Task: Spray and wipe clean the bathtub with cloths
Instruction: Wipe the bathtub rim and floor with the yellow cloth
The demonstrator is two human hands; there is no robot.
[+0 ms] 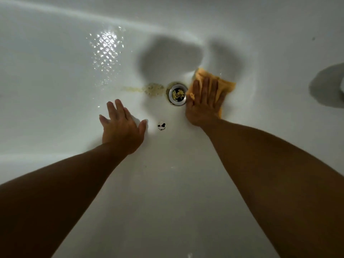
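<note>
From my feed, the white tub (55, 108) fills the whole view, its floor curving up to walls at the top and right. Both bare forearms reach into it from the bottom edge, the left arm (55, 192) from the lower left and the right arm (270, 164) from the lower right. Two soft shadows (167, 56) fall on the far slope above the drain. A dark rounded shape (327, 86) sits at the right edge; I cannot tell what it is. Up and left, a patch of droplets (105, 53) glints on the floor.

My left hand (122, 127) is palm down with fingers spread and relaxed, gripping nothing; I cannot tell whether it touches the floor or hangs just above it. My right hand (203, 103) lies flat on the cloth (226, 86), fingers straight and close together, pressing it down rather than grasping it.

The cloth is orange and crumpled, on the tub floor just right of the drain (177, 94), sticking out beyond my fingertips and to their right. The drain is a metal ring with yellowish bits inside. A yellow-brown stain (152, 89) runs leftward from its rim. Below the drain, between my hands, is a small dark chip (161, 126) in the enamel.
</note>
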